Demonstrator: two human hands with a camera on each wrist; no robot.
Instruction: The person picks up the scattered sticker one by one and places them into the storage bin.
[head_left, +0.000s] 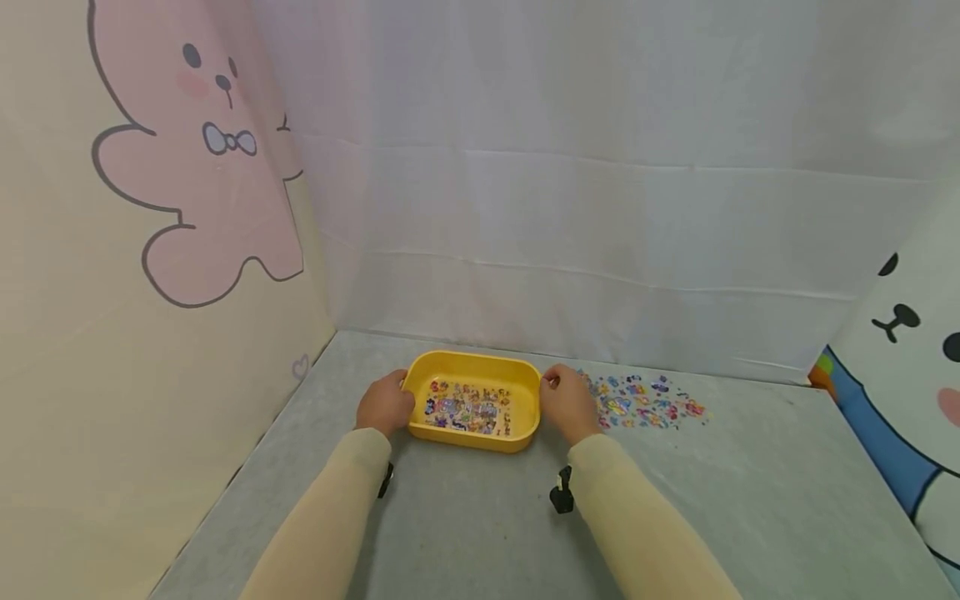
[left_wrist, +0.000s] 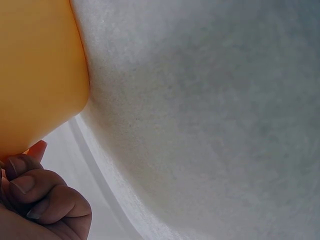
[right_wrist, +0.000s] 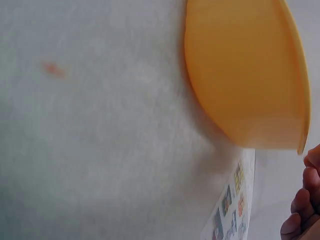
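We judge the work to be under way: one batch of stickers (head_left: 465, 408) lies inside the yellow tray (head_left: 472, 364), a second batch (head_left: 645, 402) to the tray's right. How much is left, we cannot tell. The tray seems to rest on the table (head_left: 480, 517). We see the left hand (head_left: 385, 402) clamped on the tray's left rim, the right hand (head_left: 568, 404) pinching its right rim, fingers curled.

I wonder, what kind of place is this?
Perhaps a curtained booth: a pale curtain hangs behind, a pink cartoon animal decorates the left side, and a grey surface lies under the yellow tray.
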